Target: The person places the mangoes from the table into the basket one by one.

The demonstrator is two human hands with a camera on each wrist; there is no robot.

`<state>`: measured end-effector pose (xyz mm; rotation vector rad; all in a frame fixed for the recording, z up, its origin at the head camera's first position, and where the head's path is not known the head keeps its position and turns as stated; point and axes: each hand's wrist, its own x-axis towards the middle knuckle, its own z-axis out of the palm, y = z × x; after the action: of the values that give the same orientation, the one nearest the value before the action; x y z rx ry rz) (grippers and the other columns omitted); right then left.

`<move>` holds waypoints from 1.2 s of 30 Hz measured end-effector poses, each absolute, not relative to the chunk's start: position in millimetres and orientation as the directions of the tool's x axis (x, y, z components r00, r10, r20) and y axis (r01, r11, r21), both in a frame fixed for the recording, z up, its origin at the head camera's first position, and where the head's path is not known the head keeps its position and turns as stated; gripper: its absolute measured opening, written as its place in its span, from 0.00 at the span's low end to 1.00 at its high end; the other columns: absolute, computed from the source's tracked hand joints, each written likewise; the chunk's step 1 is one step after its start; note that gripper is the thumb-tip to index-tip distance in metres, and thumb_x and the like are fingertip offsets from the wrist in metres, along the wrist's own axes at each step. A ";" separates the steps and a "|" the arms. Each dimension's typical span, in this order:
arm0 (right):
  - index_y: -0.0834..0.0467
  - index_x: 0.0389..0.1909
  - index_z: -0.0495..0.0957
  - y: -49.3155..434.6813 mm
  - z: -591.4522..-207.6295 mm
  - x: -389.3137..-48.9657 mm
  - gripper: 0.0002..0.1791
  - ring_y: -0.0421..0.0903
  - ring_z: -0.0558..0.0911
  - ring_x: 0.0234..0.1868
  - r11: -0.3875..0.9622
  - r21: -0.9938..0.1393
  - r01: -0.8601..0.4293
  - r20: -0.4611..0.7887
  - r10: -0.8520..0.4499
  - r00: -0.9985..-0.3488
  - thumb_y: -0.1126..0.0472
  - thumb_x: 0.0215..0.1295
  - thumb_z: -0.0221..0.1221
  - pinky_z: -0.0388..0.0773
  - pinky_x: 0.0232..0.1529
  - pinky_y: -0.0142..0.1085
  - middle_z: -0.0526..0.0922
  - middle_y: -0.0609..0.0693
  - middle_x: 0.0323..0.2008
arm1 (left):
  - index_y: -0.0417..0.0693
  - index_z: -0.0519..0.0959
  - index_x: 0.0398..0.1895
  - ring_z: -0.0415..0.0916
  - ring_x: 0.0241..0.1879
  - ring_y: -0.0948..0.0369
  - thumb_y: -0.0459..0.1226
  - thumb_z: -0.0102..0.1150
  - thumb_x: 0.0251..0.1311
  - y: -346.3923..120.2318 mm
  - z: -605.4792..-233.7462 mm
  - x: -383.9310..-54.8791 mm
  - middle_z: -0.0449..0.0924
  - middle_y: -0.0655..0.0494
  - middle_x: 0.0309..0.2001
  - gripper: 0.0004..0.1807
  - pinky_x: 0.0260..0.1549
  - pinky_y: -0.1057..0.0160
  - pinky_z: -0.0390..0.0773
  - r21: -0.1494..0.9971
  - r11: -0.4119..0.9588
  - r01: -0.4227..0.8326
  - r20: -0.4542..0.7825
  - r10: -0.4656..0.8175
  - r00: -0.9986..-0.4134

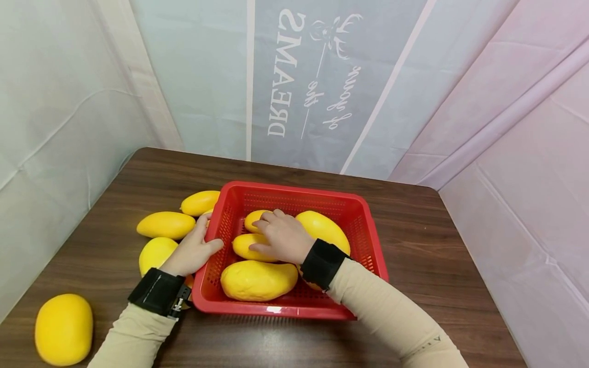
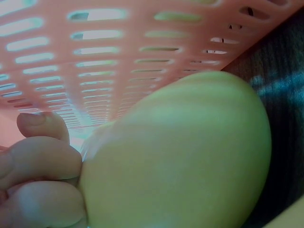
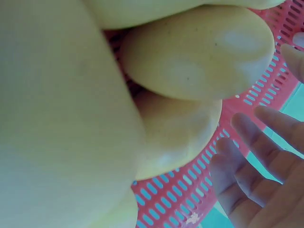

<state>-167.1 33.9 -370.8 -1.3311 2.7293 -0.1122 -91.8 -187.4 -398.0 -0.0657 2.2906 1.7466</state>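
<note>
Yellow fruits (image 1: pixel 245 245) near both hands (image 1: pixel 194 250) (image 1: pixel 287 237)

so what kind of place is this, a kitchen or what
Probably a small curtained-off indoor workspace, perhaps for recording; nothing here marks a kitchen. A dark wood-grain table stands among pale cloth sheets, one printed with DREAMS lettering.

Curtained booth: cloth hangings (image 1: pixel 193 76) around a wood-grain table (image 1: pixel 423 255).
</note>
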 end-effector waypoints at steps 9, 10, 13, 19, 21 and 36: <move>0.57 0.61 0.78 53.1 -361.9 -169.7 0.31 0.49 0.74 0.47 0.639 -0.161 -0.752 -0.047 -0.766 -0.641 0.40 0.65 0.60 0.78 0.49 0.37 0.80 0.53 0.53 | 0.50 0.42 0.76 0.80 0.52 0.41 0.31 0.47 0.67 -186.6 -397.6 -93.4 0.62 0.31 0.65 0.38 0.39 0.46 0.87 0.941 0.276 -0.198 -0.239 0.124 -0.963; 0.57 0.61 0.78 55.1 -360.5 -169.9 0.31 0.50 0.74 0.47 0.640 -0.164 -0.751 -0.041 -0.765 -0.643 0.41 0.65 0.60 0.78 0.49 0.37 0.81 0.54 0.53 | 0.50 0.42 0.76 0.81 0.52 0.41 0.31 0.47 0.67 -186.7 -397.7 -93.2 0.62 0.30 0.66 0.39 0.39 0.46 0.87 0.940 0.279 -0.198 -0.239 0.122 -0.963; 0.58 0.60 0.78 60.5 -356.4 -170.7 0.31 0.50 0.74 0.46 0.646 -0.166 -0.745 -0.028 -0.758 -0.651 0.41 0.64 0.61 0.78 0.48 0.37 0.81 0.54 0.52 | 0.49 0.41 0.76 0.81 0.51 0.41 0.32 0.48 0.67 -187.0 -398.0 -92.9 0.62 0.30 0.66 0.39 0.38 0.46 0.87 0.937 0.288 -0.200 -0.241 0.114 -0.964; 0.59 0.60 0.78 71.5 -343.9 -171.2 0.31 0.50 0.75 0.47 0.667 -0.178 -0.723 -0.020 -0.737 -0.675 0.42 0.63 0.63 0.79 0.50 0.39 0.81 0.54 0.51 | 0.49 0.41 0.77 0.81 0.51 0.41 0.32 0.48 0.67 -186.5 -398.4 -92.9 0.62 0.30 0.66 0.40 0.38 0.46 0.87 0.934 0.292 -0.205 -0.246 0.113 -0.963; 0.59 0.59 0.78 75.9 -338.7 -171.0 0.31 0.51 0.75 0.47 0.675 -0.169 -0.719 -0.013 -0.731 -0.683 0.43 0.63 0.63 0.79 0.50 0.40 0.81 0.55 0.51 | 0.49 0.40 0.77 0.81 0.51 0.41 0.32 0.48 0.67 -186.5 -398.6 -92.7 0.62 0.30 0.66 0.40 0.38 0.46 0.87 0.934 0.294 -0.205 -0.247 0.113 -0.962; 0.59 0.60 0.78 119.4 -312.6 -168.8 0.33 0.52 0.77 0.52 0.746 -0.151 -0.649 -0.029 -0.660 -0.751 0.42 0.61 0.64 0.80 0.56 0.44 0.82 0.55 0.53 | 0.50 0.39 0.77 0.79 0.53 0.40 0.32 0.47 0.68 -187.1 -397.2 -91.4 0.61 0.31 0.66 0.40 0.40 0.46 0.86 0.936 0.289 -0.200 -0.244 0.124 -0.962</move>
<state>-168.8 119.4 -312.6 -1.0736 2.8594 -0.2013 -91.4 -187.1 -397.2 -0.0702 2.2912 1.7246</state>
